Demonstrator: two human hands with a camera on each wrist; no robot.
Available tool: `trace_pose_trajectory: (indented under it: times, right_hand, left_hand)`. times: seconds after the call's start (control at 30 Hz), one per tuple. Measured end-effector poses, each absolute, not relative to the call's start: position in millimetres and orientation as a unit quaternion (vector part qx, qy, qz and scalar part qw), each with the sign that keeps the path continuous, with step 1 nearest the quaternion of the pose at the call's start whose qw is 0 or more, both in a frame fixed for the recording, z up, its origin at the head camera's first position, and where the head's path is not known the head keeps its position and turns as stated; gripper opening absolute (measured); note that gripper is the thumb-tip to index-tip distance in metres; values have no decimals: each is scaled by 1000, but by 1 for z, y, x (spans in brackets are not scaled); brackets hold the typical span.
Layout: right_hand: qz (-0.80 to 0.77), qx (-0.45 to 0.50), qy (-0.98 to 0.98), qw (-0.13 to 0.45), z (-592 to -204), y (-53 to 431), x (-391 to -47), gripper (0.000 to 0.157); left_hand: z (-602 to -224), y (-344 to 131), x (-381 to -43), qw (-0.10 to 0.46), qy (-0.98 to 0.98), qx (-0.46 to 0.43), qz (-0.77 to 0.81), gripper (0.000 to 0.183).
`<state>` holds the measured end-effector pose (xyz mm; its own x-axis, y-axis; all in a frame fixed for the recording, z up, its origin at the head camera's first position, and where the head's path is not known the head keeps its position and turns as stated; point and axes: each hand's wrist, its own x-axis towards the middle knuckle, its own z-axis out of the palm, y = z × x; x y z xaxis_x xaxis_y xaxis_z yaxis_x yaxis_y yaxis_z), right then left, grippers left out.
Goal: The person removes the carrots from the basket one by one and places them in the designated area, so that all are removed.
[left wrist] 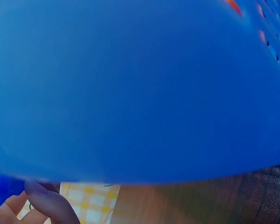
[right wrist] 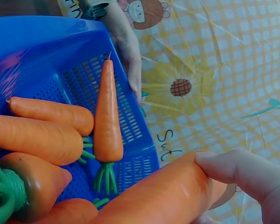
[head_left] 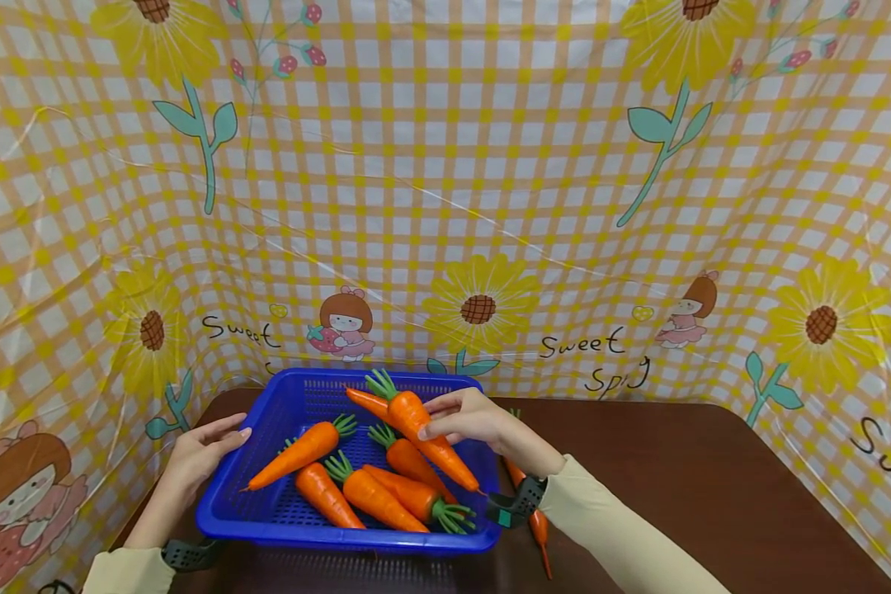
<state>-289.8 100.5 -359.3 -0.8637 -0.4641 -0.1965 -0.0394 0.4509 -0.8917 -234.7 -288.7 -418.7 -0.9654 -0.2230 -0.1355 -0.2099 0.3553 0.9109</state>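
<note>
A blue plastic basket (head_left: 352,540) holds several orange carrots with green tops. My left hand (head_left: 204,450) grips its left rim, thumb on the upper edge; in the left wrist view the blue wall fills most of the picture, with the thumb (left wrist: 53,203) at the lower left. Over the basket's right half, my right hand (head_left: 464,417) pinches a carrot (head_left: 423,429) between thumb and fingers, its tip pointing toward the front right. Another carrot (right wrist: 108,112) lies along the basket's left side, and more carrots (head_left: 374,499) lie in the front part.
Outside the basket on the right, a carrot (head_left: 539,532) lies on the dark brown table (head_left: 661,487), partly hidden by my right wrist. A checked cloth (head_left: 445,198) with sunflowers hangs behind and at both sides of the table.
</note>
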Motion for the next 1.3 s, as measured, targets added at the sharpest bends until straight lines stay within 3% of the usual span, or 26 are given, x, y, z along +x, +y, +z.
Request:
trace_pose_trajectory:
  times: [1.3]
  right_hand:
    - [-528, -125, 822, 176, -350, 147, -287, 60]
  left_hand:
    - [-418, -291, -238, -1, -832, 126, -540, 68]
